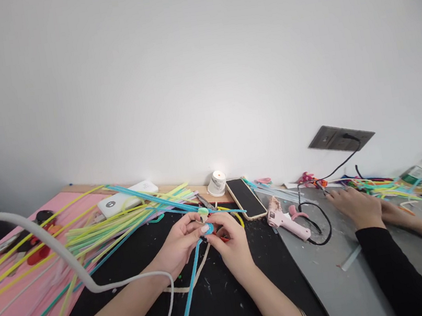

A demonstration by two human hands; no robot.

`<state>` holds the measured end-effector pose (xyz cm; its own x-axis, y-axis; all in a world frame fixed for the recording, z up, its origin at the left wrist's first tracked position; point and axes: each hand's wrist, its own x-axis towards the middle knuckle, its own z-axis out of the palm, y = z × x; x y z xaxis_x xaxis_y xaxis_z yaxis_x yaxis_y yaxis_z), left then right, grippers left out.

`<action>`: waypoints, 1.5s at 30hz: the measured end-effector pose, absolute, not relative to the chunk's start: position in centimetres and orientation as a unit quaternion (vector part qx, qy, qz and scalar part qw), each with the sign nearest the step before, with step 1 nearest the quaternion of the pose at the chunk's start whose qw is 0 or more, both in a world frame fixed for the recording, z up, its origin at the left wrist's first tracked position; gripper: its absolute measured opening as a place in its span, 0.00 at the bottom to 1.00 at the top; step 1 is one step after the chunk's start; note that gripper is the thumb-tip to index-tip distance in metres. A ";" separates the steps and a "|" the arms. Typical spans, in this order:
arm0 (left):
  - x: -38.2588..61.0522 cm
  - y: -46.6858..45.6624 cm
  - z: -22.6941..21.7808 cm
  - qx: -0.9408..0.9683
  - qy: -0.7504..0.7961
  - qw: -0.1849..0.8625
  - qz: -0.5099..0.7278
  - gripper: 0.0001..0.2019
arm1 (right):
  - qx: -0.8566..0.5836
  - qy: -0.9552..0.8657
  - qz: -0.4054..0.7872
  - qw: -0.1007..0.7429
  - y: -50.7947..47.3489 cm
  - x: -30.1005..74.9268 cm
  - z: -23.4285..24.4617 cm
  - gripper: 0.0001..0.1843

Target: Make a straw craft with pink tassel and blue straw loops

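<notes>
My left hand [179,243] and my right hand [229,240] meet over a black mat [225,304]. Both pinch a small rolled coil of blue and pale green straw [205,221]. A long blue straw [188,298] runs from the coil down toward me. A pale strip lies under my hands. Fingers of both hands are closed around the coil.
A heap of yellow, green and blue straws [98,227] lies at left over a pink sheet [4,315]. A phone [246,198], a small white cup [217,183] and a pink glue gun [286,219] sit behind. Another person's hands [355,205] rest at right. A white cable [72,263] crosses in front.
</notes>
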<state>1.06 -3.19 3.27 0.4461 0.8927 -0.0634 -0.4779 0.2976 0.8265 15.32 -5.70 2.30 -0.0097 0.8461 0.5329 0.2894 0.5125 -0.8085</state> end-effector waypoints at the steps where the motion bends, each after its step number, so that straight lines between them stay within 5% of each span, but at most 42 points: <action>1: 1.1 -3.2 3.3 0.387 0.270 0.758 0.451 0.15 | -0.427 -0.669 0.246 0.557 -5.7 15.3 2.3 0.12; 26: 1.0 -2.7 2.0 0.372 0.287 0.765 0.440 0.18 | -0.445 -0.683 0.206 0.541 -5.4 16.3 2.6 0.04; 45: 0.4 -2.1 2.5 0.415 0.329 0.720 0.448 0.20 | -0.426 -0.607 0.386 0.548 -4.8 17.1 2.4 0.05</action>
